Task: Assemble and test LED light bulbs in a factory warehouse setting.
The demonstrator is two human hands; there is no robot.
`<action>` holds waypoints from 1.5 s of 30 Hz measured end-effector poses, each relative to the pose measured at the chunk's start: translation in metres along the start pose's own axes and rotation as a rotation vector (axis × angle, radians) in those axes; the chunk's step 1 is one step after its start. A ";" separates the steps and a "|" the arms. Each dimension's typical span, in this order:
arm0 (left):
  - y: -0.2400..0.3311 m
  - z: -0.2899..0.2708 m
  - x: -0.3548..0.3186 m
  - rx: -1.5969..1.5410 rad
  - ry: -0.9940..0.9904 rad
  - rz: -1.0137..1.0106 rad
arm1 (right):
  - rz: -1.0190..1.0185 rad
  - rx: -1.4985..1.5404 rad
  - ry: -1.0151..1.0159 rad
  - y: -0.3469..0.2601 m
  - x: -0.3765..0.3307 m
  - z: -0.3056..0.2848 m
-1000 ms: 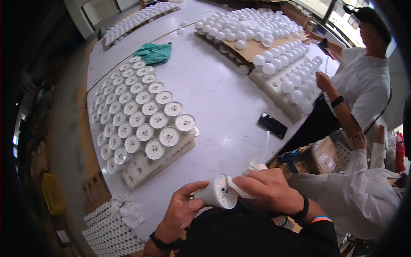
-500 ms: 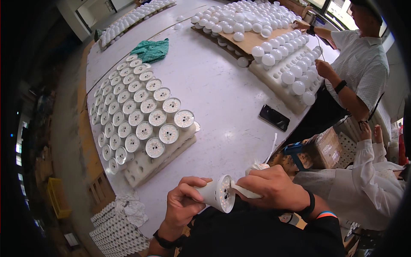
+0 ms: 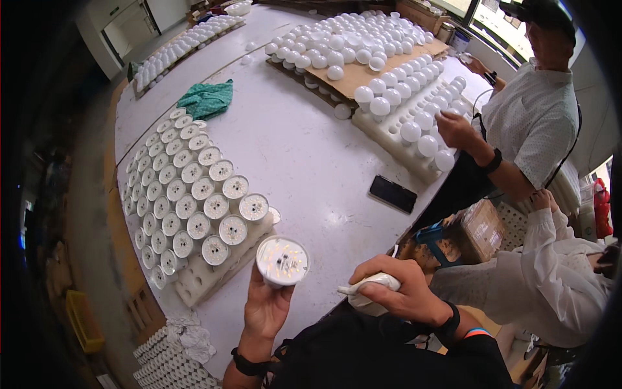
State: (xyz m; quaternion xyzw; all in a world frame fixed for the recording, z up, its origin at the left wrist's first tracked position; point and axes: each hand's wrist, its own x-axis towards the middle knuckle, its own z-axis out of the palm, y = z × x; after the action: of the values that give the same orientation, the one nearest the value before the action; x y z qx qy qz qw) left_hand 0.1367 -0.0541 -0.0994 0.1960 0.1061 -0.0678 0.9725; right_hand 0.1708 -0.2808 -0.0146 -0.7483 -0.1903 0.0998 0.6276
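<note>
One lamp body [image 3: 283, 260] is in the left hand [image 3: 267, 311], above the near side of the counter [image 3: 304, 168], its LED-dotted face turned up; the fingers grip it from below. The right hand [image 3: 408, 292] has its fingers clamped around one white, soft-looking bundle [image 3: 376, 285] with a narrow tip, apart from the lamp body. One pale foam block [image 3: 223, 275] carries perhaps forty or more similar lamp bodies; overlapping far rows prevent an exact count. There are also one green cloth [image 3: 206, 98], one black phone [image 3: 392, 194], one foam tray [image 3: 382, 133] of white domes and one cardboard sheet [image 3: 363, 78] heaped with too many more to count. Two other people [image 3: 541, 110] are at the right.

The left fingertips are mostly hidden behind the lamp body. The bundle's material is hard to make out, partly covered by the right hand. At lower left, a white patterned stack [image 3: 172, 363] is cut off by the dark rim.
</note>
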 end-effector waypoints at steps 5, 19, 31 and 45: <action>-0.036 -0.042 0.068 0.076 0.100 -0.185 | -0.037 -0.054 0.065 0.016 -0.006 -0.030; -0.177 -0.055 0.255 0.873 0.259 -0.124 | 0.001 -0.110 0.184 0.053 -0.011 -0.117; -0.024 -0.094 0.052 0.923 0.628 0.170 | -0.040 -0.130 -0.010 0.042 0.029 -0.061; 0.073 -0.107 0.038 1.103 0.568 0.446 | -0.115 -0.154 -0.069 0.007 0.018 0.035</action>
State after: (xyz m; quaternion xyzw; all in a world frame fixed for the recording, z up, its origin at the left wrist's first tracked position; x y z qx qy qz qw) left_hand 0.1670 0.0516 -0.1780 0.6930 0.2654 0.1452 0.6544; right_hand 0.1745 -0.2424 -0.0263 -0.7784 -0.2614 0.0745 0.5659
